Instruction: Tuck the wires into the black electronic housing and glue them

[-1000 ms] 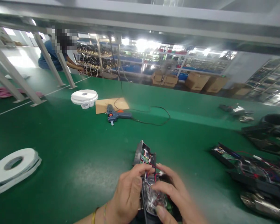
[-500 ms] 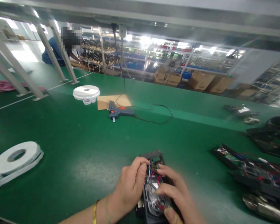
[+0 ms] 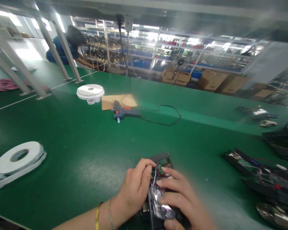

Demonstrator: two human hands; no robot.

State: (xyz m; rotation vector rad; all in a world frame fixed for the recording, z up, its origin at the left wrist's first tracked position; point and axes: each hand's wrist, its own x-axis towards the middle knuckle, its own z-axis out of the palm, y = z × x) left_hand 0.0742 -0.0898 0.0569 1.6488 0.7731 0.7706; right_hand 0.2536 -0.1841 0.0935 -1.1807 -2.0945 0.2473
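Both hands work on 1 open black housing (image 3: 162,191) that rests on the green worktop (image 3: 86,153) at the near edge, directly in front of the person. The left hand (image 3: 134,191) pinches the thin wires (image 3: 156,174) at the housing's upper left between thumb and forefinger; its grip is clenched on the wires. The right hand (image 3: 182,201) lies across the reflector (image 3: 158,204) and the right side of the housing, fingers curled over it, grasping the housing to steady it. A small green circuit board (image 3: 161,169) shows just beyond the fingertips. For this step, judged from the pose: hold the wires close to their ends, route them clear of the board and reflector, avoid pulling at the solder joints, and keep the housing flat so it cannot rock. More open units (image 3: 261,175) lie well apart to the right. A glue gun (image 3: 123,112) with its cord lies farther back beside a cardboard sheet (image 3: 120,100), and 2 white tape rolls (image 3: 19,156) (image 3: 90,91) lie to the left. No brand, label or writing can be read; motion blur and distance hide any fine print.
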